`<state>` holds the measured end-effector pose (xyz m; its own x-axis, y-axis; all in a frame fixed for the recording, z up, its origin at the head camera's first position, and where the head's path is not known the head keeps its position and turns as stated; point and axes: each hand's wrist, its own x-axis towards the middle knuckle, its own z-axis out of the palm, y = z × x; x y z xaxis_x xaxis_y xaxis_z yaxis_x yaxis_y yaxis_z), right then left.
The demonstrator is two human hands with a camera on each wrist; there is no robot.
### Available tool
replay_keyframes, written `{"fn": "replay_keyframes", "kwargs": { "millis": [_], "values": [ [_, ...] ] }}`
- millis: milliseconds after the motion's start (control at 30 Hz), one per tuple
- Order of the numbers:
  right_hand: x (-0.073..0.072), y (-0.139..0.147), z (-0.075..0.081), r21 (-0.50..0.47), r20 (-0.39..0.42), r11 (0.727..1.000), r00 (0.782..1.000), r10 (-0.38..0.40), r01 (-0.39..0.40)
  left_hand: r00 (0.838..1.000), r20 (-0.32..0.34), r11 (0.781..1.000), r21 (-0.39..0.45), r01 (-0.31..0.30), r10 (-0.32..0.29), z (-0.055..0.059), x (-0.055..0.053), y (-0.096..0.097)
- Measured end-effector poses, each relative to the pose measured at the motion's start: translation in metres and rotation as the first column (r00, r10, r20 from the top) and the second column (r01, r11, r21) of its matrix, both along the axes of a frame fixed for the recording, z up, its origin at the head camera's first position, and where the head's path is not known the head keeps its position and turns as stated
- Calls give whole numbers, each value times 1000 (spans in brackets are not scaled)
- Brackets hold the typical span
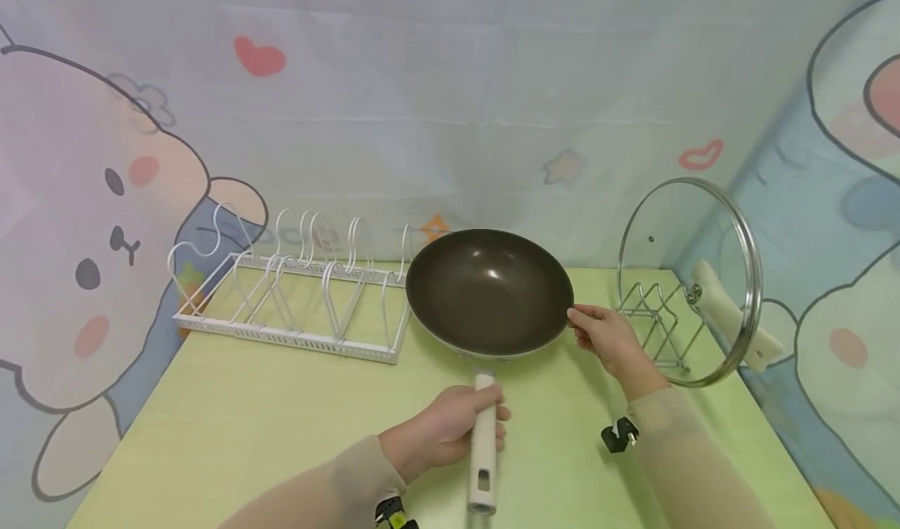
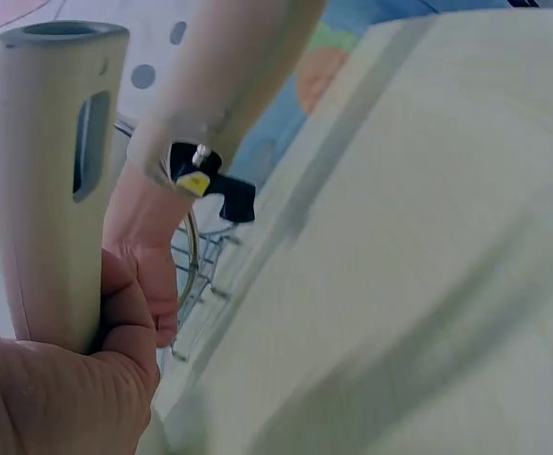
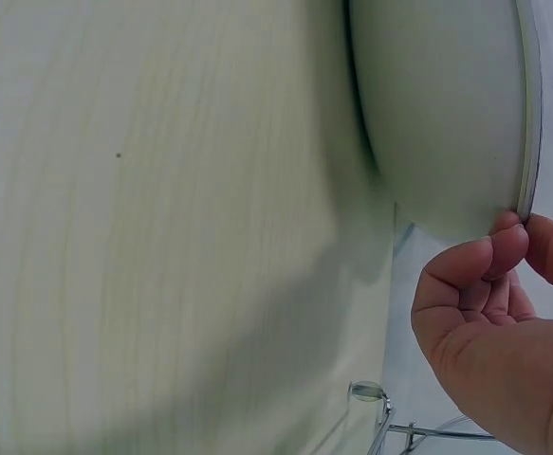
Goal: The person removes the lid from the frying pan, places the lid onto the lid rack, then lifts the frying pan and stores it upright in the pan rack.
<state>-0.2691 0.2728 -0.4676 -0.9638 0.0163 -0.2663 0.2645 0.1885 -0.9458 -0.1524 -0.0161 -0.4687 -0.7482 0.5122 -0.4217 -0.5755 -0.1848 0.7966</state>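
A frying pan (image 1: 490, 291) with a dark inside and a pale outside is held over the middle of the table, its handle towards me. My left hand (image 1: 450, 426) grips the cream handle (image 1: 483, 455), thumb on top and fingers round its far side. At the pan's right edge, my right hand (image 1: 606, 340) pinches the rim between thumb and fingers. From the right wrist view, the pan's pale outer wall (image 3: 442, 114) shows above the fingertips. The left wrist view has the handle's end (image 2: 53, 123) with its hanging slot, rising from my left fist.
To the left stands a white wire rack (image 1: 295, 337) with upright loops. A glass lid (image 1: 748, 279) with a cream knob stands on edge in a small metal rack (image 1: 661, 330) at right. A patterned cloth (image 1: 492, 83) hangs behind the green table (image 1: 281, 404).
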Motion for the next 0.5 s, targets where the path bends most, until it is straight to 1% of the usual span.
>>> {"fn": "replay_keyframes", "kwargs": {
  "millis": [133,233,300,400,500],
  "values": [
    [-6,-1,1,-12,8,1000,1000,-24,25,997,70,994,98,-51,44,-2,-1,12],
    [-10,0,0,-17,12,999,999,-33,33,989,122,981,163,-106,87,-6,-7,20],
    [-10,-1,-1,-28,13,999,999,-34,35,984,146,972,198,-126,98,-9,-11,23],
    [-7,-1,-2,-47,21,998,999,-31,32,981,170,964,231,-133,95,-13,-16,26],
    [2,-2,-5,-63,39,998,999,-10,13,982,178,963,246,-112,69,-16,-21,27]
  ]
}}
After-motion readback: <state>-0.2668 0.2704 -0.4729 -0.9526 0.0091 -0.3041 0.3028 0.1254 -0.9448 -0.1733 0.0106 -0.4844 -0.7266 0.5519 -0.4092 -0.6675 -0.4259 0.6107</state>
